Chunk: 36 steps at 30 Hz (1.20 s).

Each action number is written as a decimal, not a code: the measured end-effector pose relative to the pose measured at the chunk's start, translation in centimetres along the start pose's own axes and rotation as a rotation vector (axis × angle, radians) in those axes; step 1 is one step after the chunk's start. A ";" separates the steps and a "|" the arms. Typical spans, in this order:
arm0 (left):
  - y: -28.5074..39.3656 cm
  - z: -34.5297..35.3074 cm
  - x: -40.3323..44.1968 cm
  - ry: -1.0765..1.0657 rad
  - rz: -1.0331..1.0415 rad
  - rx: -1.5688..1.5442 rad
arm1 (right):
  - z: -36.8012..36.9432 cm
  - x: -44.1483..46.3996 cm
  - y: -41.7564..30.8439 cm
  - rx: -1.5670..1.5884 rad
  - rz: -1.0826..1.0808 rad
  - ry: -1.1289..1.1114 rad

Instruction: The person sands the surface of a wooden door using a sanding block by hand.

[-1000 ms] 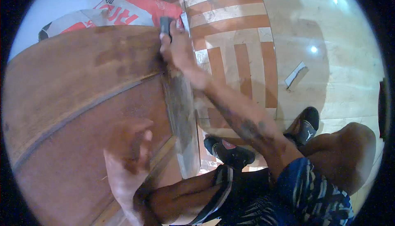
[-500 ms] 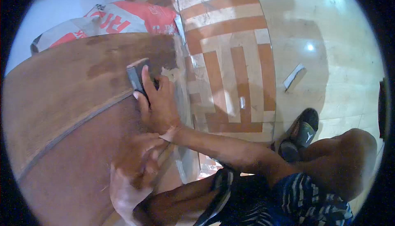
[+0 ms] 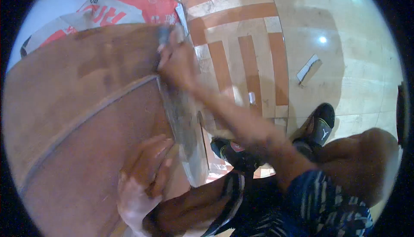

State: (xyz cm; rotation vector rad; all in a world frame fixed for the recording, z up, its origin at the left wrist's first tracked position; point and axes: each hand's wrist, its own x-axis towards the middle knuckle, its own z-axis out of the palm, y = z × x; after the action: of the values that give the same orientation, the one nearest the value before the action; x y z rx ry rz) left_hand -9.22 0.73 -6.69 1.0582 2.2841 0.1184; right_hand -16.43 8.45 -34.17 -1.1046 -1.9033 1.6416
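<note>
A small grey block [image 3: 164, 34], which looks like a sanding block, is in my right hand [image 3: 177, 60], smeared by motion. My right hand is closed around it, at the far right end of a brown wooden frame board [image 3: 86, 56]. A darker stain marks the wood near that end. Nearer to me, my left hand [image 3: 142, 172] lies on the smooth reddish-brown panel [image 3: 95, 138], close to its right edge. Its fingers are stretched out, slightly bent, and hold nothing visible. A grey seam [image 3: 90, 112] runs between board and panel.
A red and white printed sack [image 3: 142, 8] lies behind the board. Patterned brown and cream tiles [image 3: 254, 64] cover the floor to the right. A torn white strip [image 3: 308, 68] lies on paler tiles. My black shoe [image 3: 323, 120] and bent knee [image 3: 371, 150] are at the right.
My right hand has moved the block up and right, from mid-board to the board's far end. My left hand stays about where it was. The view has shifted slightly, showing a second shoe.
</note>
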 end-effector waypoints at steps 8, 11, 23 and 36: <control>0.4 0.1 0.7 0.010 -0.004 -0.056 | -1.1 -7.1 -3.2 -0.041 -0.162 0.101; 0.6 0.9 0.3 0.010 -0.022 -0.051 | 0.5 -0.5 1.1 -0.111 0.022 0.024; 1.1 0.8 -0.6 0.016 -0.021 -0.093 | 0.8 4.3 3.6 0.165 0.234 -0.228; 3.2 0.0 -0.4 -0.147 -0.204 0.091 | -2.1 0.8 -4.1 0.297 0.121 -0.278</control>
State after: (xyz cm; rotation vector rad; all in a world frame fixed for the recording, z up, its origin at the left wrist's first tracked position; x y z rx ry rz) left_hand -6.85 2.59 -5.46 0.8428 2.2652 -0.1432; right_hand -16.61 10.42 -29.90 -0.9242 -1.6976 2.1598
